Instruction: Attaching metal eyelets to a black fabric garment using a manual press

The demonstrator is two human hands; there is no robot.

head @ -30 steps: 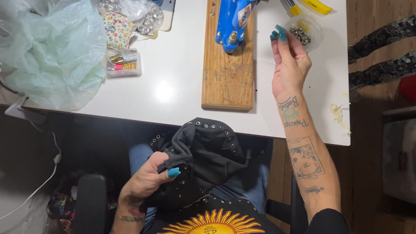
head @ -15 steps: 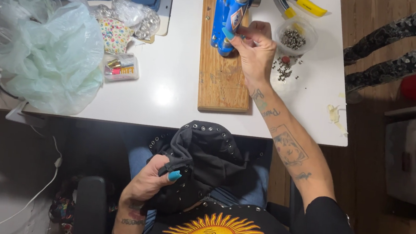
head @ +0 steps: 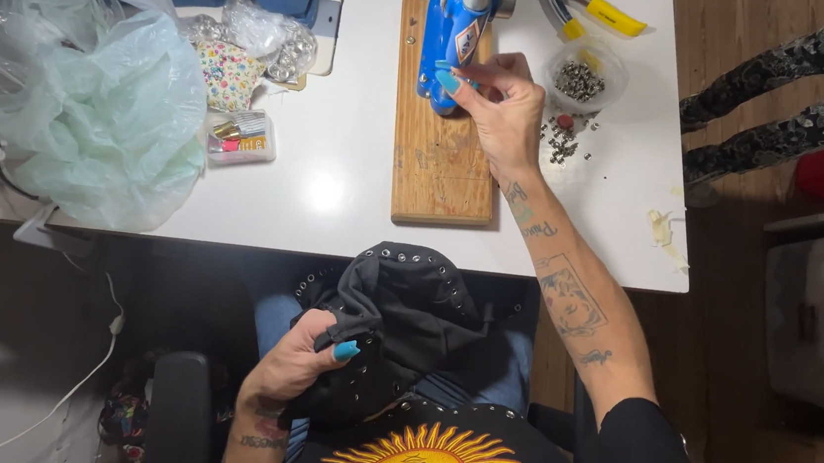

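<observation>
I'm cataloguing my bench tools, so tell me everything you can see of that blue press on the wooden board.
The blue press is a glossy, painted-metal hand tool standing at the far end of a rectangular wooden board on the white table. Seen from above, its body narrows toward a silvery cylindrical head at the top edge of the picture. A label sits on its side. The right hand has its fingertips at the base, against the press. Its top is cut off by the frame.

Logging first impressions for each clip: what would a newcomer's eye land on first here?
Probably the bright blue hand press on its wooden board at the top of the white table, where the right hand pinches something small at its base. Next, the left hand gripping a black studded garment in the lap.
</observation>
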